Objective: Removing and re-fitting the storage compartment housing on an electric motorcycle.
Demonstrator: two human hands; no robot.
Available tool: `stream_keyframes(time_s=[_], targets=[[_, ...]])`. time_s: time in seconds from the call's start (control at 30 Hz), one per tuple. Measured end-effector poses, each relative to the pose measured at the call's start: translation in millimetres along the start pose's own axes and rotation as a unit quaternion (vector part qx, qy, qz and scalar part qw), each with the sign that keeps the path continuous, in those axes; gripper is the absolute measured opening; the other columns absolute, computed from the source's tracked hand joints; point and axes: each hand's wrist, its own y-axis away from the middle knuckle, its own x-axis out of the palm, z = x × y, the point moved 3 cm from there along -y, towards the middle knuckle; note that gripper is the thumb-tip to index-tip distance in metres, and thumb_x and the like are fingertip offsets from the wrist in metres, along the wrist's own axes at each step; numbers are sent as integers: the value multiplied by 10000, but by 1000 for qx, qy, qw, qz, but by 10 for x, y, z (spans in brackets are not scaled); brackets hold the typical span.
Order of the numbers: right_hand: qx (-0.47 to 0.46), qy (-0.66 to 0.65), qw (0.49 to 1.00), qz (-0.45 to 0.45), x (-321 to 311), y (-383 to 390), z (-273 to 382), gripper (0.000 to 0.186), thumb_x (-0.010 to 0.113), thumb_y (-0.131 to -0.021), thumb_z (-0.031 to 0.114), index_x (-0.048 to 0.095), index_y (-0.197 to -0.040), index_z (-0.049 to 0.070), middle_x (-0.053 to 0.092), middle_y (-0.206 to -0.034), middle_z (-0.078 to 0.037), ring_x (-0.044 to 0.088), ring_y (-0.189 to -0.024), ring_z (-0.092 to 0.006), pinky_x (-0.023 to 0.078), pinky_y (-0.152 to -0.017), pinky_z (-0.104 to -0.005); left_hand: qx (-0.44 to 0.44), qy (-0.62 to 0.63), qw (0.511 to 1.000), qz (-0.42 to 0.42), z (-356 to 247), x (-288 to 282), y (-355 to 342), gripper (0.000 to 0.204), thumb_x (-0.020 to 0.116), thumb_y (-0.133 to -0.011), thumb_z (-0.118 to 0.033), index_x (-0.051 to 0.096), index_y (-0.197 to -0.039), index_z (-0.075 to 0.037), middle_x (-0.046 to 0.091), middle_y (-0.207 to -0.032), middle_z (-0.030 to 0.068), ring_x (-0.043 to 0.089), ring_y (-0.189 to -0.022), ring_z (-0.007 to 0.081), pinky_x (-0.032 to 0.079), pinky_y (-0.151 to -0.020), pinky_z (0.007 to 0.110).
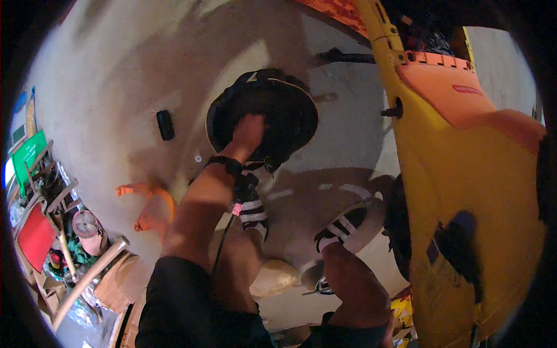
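Note:
A black, bag-like container [290, 116] with a pale-edged rim stands open on the floor ahead of me. My left hand [249, 132] reaches down into it from a bare forearm with a dark wristband. Its fingers sink into the dark inside, so their grip and anything in them are hidden. Just left of the container lies a small black cylindrical object [165, 124]. Nearer to me, a curved orange piece [155, 210] rests beside my left forearm. No part of my right hand shows.
A large yellow body panel [470, 180] with an orange plastic part [441, 87] rises along the right. My sandalled feet [252, 211] are below the container. Clutter lines the left, with a green panel [29, 158], a red panel [36, 236] and a wooden pole [90, 284].

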Motion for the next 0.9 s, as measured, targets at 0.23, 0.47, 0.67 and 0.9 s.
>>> stream_keyframes(time_s=[0.23,0.47,0.67,0.9], targets=[[-105,223,969,10,466,-1167,627,333,492,-924,267,505,-1128,4,598,-956,-94,579,-900,-216,472,-770,-336,112,254,960,38,73,-332,-23,236,633,-787,-96,614,-995,14,650,-884,170,646,-820,298,501,-774,377],[-280,455,845,26,944,-2330,1065,275,526,-913,188,506,-1110,-3,607,-938,-104,588,-871,-224,484,-740,-330,78,577,804,117,105,-645,217,211,562,-829,18,605,-1028,72,635,-876,117,630,-801,171,501,-739,298],[-376,497,782,36,1120,-3084,1109,235,542,-909,137,504,-1092,-6,615,-925,-117,596,-815,-230,494,-688,-322,151,488,852,116,169,-605,169,193,572,-848,-30,618,-1008,68,638,-912,131,629,-783,168,506,-717,289],[-311,278,904,91,1343,-3411,1258,301,522,-918,227,496,-1122,7,609,-941,-125,609,-775,-213,491,-569,-304,117,432,888,103,81,-740,201,219,594,-859,-102,618,-1009,57,632,-1010,142,632,-823,191,518,-773,300]])
